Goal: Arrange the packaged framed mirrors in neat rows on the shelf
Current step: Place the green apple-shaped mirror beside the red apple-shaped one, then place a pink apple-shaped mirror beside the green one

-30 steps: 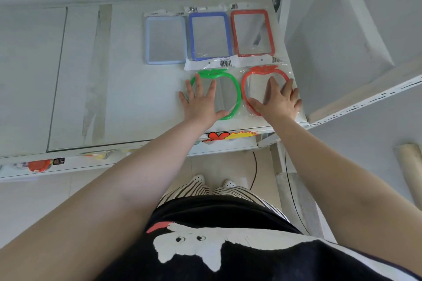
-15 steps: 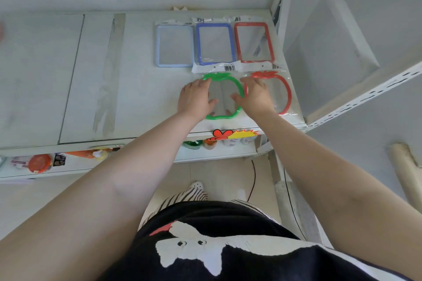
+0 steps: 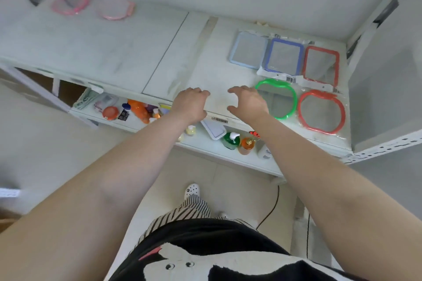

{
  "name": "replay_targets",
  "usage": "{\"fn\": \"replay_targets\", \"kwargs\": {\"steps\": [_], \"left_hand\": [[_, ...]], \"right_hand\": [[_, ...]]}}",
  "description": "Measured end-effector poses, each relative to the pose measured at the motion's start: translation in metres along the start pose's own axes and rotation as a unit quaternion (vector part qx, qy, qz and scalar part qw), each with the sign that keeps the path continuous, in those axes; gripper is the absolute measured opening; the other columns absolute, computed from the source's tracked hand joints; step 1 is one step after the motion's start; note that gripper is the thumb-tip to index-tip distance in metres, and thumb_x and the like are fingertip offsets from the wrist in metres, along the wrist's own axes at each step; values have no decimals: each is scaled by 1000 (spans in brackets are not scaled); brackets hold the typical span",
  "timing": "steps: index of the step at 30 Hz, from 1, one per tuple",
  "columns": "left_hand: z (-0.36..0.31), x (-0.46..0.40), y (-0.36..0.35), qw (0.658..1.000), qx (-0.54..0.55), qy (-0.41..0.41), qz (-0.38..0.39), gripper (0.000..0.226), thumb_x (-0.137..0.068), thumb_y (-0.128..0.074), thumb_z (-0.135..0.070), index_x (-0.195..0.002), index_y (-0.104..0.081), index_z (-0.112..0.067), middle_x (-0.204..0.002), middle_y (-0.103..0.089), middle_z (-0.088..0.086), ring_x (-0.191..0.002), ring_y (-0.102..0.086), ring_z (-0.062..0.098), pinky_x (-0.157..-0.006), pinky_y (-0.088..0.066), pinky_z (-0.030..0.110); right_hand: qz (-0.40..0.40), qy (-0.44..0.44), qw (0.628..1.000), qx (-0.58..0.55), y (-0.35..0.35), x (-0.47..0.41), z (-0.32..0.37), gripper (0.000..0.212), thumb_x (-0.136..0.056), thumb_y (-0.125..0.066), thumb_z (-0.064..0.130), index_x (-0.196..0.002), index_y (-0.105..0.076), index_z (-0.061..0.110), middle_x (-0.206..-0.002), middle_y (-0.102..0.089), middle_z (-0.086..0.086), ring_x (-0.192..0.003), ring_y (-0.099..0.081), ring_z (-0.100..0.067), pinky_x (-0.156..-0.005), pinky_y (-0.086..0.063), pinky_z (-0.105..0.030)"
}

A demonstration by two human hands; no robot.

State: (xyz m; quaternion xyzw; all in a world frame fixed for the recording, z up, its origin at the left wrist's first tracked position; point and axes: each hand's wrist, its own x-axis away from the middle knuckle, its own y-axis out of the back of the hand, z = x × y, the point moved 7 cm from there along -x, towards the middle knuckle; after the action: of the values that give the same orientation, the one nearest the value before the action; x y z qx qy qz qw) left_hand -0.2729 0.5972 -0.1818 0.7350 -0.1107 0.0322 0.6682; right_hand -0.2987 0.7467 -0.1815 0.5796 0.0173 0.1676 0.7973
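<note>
Both hands hover empty over the shelf [image 3: 127, 57] front edge, left hand [image 3: 190, 105] and right hand [image 3: 247, 102] with fingers loosely curled, holding nothing. Just right of the right hand lies the green mirror [image 3: 277, 98], the red round mirror [image 3: 320, 110] beside it. Two pink mirrors [image 3: 91, 4] sit far left.

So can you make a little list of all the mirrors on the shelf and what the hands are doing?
back row: pale blue rectangular mirror, dark blue rectangular mirror, red rectangular mirror
front row: green apple-shaped mirror, red apple-shaped mirror
far left: two pink mirrors, blurred
left hand: empty, over shelf
right hand: empty, beside green mirror
</note>
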Motion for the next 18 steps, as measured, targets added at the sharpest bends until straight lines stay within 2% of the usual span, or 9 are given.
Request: {"fn": "replay_targets", "kwargs": {"steps": [4,11,15,18], "left_hand": [[63,38,2,998,14,59,-13,57,-83,-59,-20,-138,-45,-17,-127,-56,10,-119,-51,32,-90,-45,38],[177,79,1,992,50,112,-41,55,-81,-58,-18,-136,-48,-17,-122,-58,11,-114,-54,32,-86,-49,37],[250,93,-1,991,44,111,-57,31,-81,-59,-22,-111,-59,-14,-102,-61,10,-98,-60,32,-75,-50,35],[306,108,2,992,59,103,-50,34,-77,-56,-17,-110,-60,-15,-102,-63,9,-97,-60,31,-71,-49,35]], "right_hand": [[16,64,997,29,-15,-2,66,53,-87,-60,27,-138,-46,26,-132,-54,-4,-124,-45,-26,-93,-43,-35],[33,120,991,57,-49,-18,180,56,-87,-61,24,-140,-44,27,-131,-53,-3,-124,-45,-24,-94,-43,-34],[36,122,990,61,-80,-34,251,56,-85,-61,23,-138,-45,28,-128,-54,-3,-122,-46,-24,-92,-45,-35],[46,116,990,68,-105,-45,305,57,-85,-61,24,-140,-43,27,-130,-54,-5,-123,-46,-26,-94,-45,-36]]}}
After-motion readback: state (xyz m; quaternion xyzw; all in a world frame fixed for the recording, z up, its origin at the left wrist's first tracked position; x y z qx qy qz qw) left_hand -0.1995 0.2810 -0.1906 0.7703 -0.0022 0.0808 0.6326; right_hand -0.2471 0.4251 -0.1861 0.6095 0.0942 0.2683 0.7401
